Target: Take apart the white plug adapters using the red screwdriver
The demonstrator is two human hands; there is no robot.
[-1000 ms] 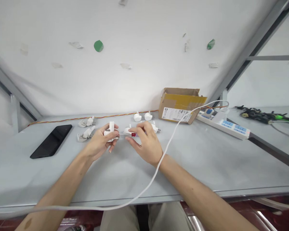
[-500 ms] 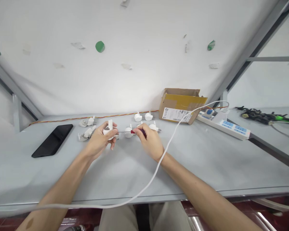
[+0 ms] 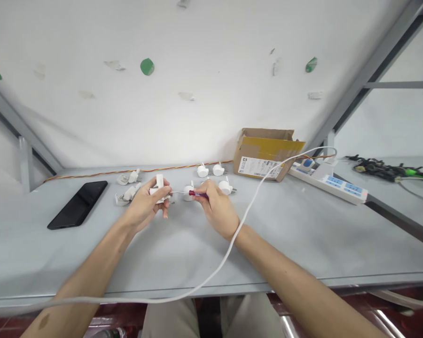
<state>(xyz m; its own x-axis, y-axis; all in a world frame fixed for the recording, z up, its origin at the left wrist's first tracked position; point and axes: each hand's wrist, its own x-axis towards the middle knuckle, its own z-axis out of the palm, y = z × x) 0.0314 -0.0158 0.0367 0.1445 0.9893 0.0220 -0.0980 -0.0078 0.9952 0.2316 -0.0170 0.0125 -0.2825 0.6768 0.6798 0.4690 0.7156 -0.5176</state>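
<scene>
My left hand (image 3: 146, 202) is closed around a white plug (image 3: 159, 182), holding it above the table with a flat part pointing up. In my right hand (image 3: 216, 206) is a screwdriver (image 3: 193, 193) with a red handle. Its thin metal shaft runs leftward to the plug, and its tip reaches the plug's right side near my left thumb. Other white plugs lie close by: one (image 3: 188, 191) behind the shaft, one (image 3: 226, 187) just right of my right hand, and two (image 3: 202, 170) farther back. More white plug pieces (image 3: 129, 193) rest left of my left hand.
A black phone (image 3: 78, 204) lies at the left. An open cardboard box (image 3: 268, 151) stands at the back, beside a white power strip (image 3: 341, 187). A white cable (image 3: 229, 251) hangs across the view over my right wrist. Dark bundled cables (image 3: 380, 169) lie far right.
My right hand has turned slightly around the screwdriver, and more of the red handle shows. The plug in my left hand has tilted a little. The view has shifted slightly.
</scene>
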